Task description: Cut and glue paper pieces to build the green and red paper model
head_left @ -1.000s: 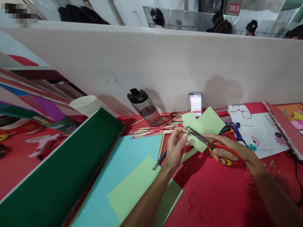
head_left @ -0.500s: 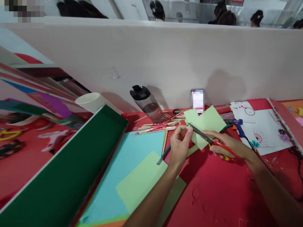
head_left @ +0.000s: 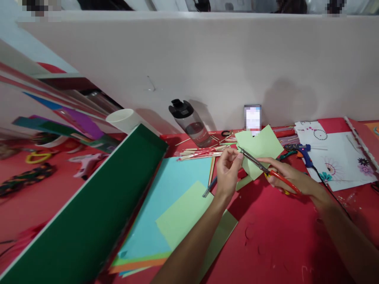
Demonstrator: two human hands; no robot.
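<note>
My right hand (head_left: 288,177) grips a pair of scissors (head_left: 257,162) with red and yellow handles. Their blades point up and left, and the tips reach the fingertips of my left hand (head_left: 228,167). My left thumb and fingers are pinched together; whatever lies between them is too small to make out. Behind both hands is a light green sheet of paper (head_left: 263,144), partly covered by the blades and my fingers. A dark, flat-ended stick (head_left: 209,187) juts out beside my left wrist.
On the red table (head_left: 275,236) lie blue sheets (head_left: 183,169), another green sheet (head_left: 185,213) and thin sticks (head_left: 204,153). A bottle (head_left: 191,124) and phone (head_left: 252,118) stand by the wall. A green-faced box (head_left: 97,201) is left; a blue glue gun (head_left: 304,154) lies right.
The camera view has shifted slightly down and left, so things appear higher and further right. Both hands keep nearly the same pose, with the scissors still at my left fingertips.
</note>
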